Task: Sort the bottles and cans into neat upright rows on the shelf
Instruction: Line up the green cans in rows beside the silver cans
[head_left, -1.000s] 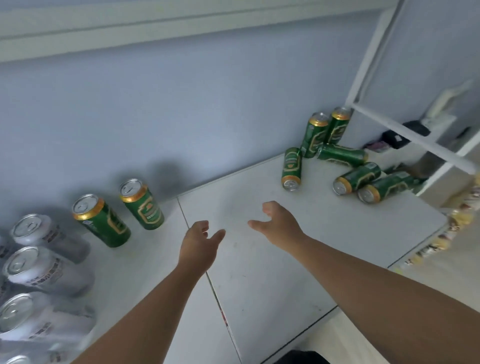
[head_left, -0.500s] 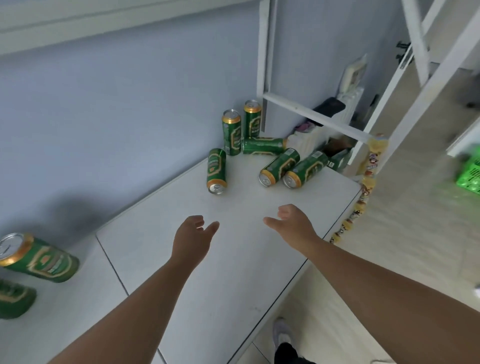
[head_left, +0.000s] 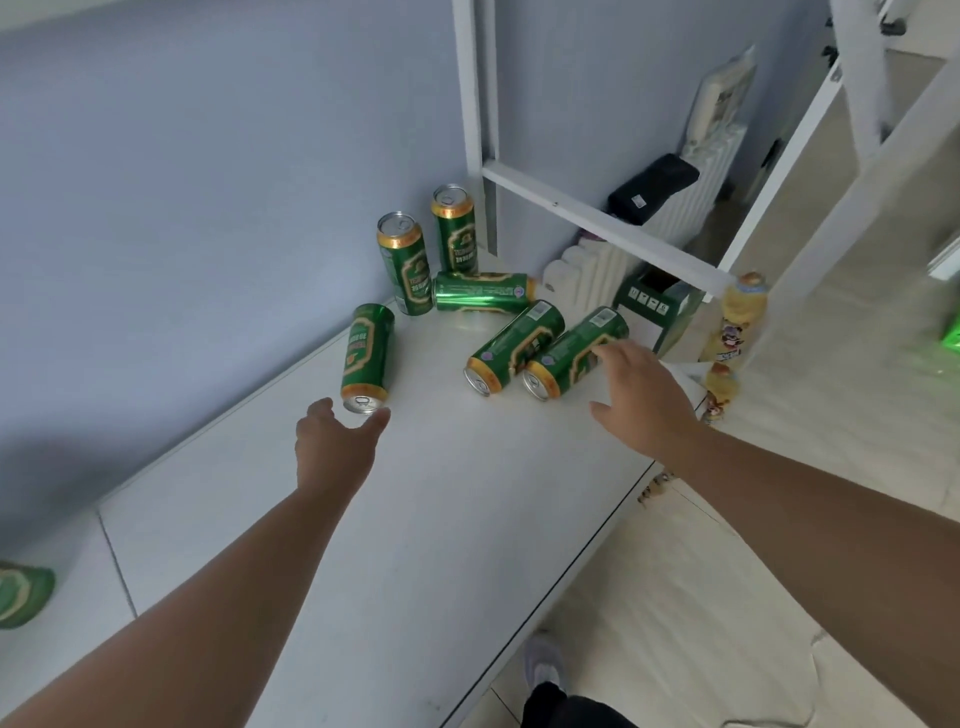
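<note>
The green cans (head_left: 405, 264) carried gold-framed labels with white lettering, but the print was too blurred to read; small symbols on the green box (head_left: 655, 306) beside the shelf could not be made out either

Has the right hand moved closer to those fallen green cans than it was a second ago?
Yes. The right hand has reached forward across the shelf; its fingers now touch the nearest lying can.

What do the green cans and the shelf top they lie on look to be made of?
Green cans: likely thin aluminium, glossy printed skin with gold bands; bare silvery pull-tab ends and sharp glints show it. Shelf top: seemingly white laminated or painted board, smooth with a soft sheen; the core is hidden.
</note>
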